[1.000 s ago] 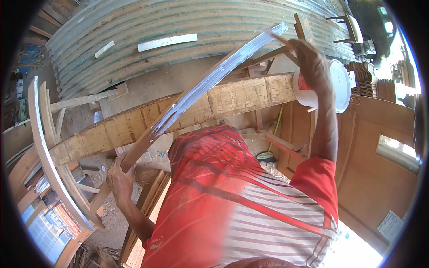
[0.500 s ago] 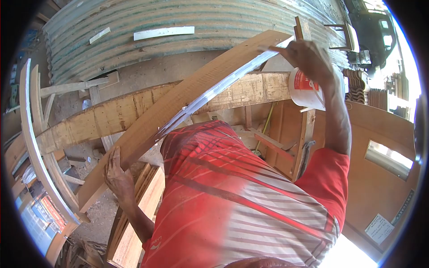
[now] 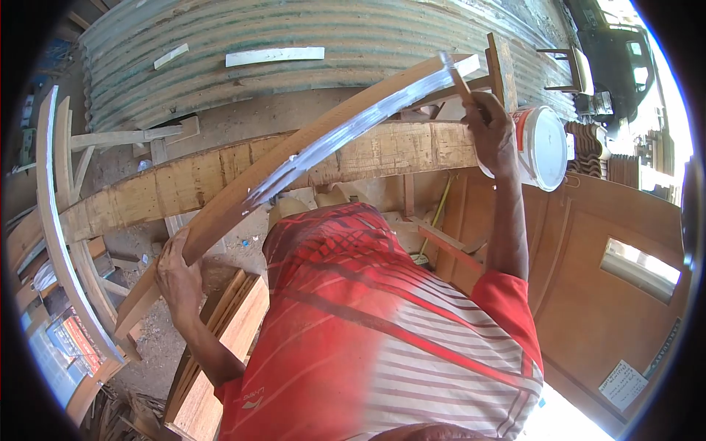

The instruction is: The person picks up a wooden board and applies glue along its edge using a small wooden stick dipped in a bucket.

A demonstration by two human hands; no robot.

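A long curved wooden board [image 3: 220,213] slants from lower left to upper right above a thick wooden beam [image 3: 176,187]. White paint covers much of its narrow face, and bare wood shows toward the lower end. My left hand [image 3: 179,275] is wrapped round the board near that lower end. Pinched in my right hand [image 3: 491,132] is a brush [image 3: 457,77], its bristles at the painted upper end. A white bucket [image 3: 544,148] with a red label lies tilted just right of my right hand, at the beam's end.
Corrugated metal sheets [image 3: 184,88] lie beyond the beam, with two white strips on them. A white-edged curved board [image 3: 62,242] leans at the left. Stacked planks [image 3: 213,360] are at lower left. Brown panels [image 3: 588,279] stand at right, with a chair [image 3: 577,70] farther back.
The board has rolled in my left hand and now shows more of its painted face than half a second ago. My right hand has moved slightly down, and the brush now points upward.
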